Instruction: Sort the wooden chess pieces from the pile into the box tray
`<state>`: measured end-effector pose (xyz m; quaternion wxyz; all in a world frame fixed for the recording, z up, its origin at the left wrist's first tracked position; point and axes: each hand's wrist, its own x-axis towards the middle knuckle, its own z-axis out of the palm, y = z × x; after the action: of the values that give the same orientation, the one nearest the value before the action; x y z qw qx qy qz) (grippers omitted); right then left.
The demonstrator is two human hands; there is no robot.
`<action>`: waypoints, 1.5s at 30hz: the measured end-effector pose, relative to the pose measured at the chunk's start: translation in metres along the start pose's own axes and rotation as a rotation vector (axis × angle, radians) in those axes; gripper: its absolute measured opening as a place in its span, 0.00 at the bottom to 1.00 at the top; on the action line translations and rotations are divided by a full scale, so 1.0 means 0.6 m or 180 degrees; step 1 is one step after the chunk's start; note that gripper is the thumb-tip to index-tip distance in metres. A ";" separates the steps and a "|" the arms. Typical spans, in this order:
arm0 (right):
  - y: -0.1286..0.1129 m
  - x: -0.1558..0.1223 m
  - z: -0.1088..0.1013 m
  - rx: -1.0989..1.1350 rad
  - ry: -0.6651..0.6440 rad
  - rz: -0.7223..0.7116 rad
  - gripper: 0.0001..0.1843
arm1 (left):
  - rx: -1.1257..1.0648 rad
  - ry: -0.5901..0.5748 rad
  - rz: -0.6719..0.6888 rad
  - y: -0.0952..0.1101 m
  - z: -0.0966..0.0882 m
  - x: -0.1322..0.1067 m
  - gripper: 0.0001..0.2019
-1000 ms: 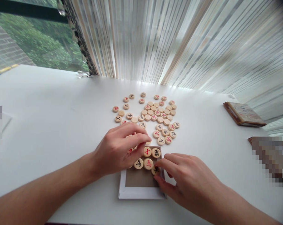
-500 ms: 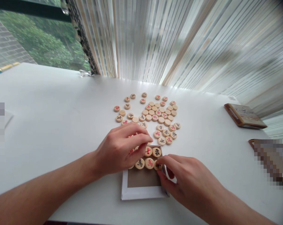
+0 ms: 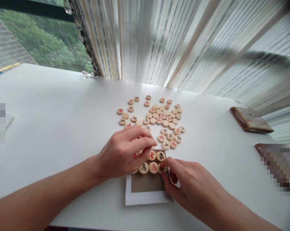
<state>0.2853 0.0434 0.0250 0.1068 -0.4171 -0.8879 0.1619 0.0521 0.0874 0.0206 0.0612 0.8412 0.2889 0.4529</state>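
A shallow white box (image 3: 149, 199) with a brown bottom holds xiangqi pieces laid in rows. My right hand (image 3: 191, 178) is at the box's right side, thumb and forefinger closed about a black-marked xiangqi piece (image 3: 162, 168) at the end of the nearer row. Left of that piece lie a red horse piece (image 3: 153, 167) and a black horse piece (image 3: 143, 168). Over the box's left part, my left hand (image 3: 127, 152) is closed with fingers curled together; whatever its fingertips hold is hidden. Behind them sit a red-marked piece (image 3: 152, 155) and a black-marked piece (image 3: 160, 156).
Many loose xiangqi pieces (image 3: 158, 121), some face down, are scattered on the white table (image 3: 63, 122) beyond the box. A flat brown-edged box (image 3: 252, 119) lies at the right, with a partly blurred-out object (image 3: 272, 157) nearer. String curtains (image 3: 145, 41) hang behind the table.
Both hands stay in nearly the same place. My right fingers remain at the black-marked piece at the row's end. The view has shifted very slightly, and the curtain strands look different.
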 end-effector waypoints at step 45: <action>0.121 0.061 0.000 0.1029 0.1767 0.0082 0.24 | 0.0993 0.0532 -0.1880 -0.168 -0.072 0.001 0.09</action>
<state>0.3136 0.1155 -0.0004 0.4077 -0.4342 -0.7824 0.1823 -0.0254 0.1640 0.0097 0.0365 0.6804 0.5898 0.4334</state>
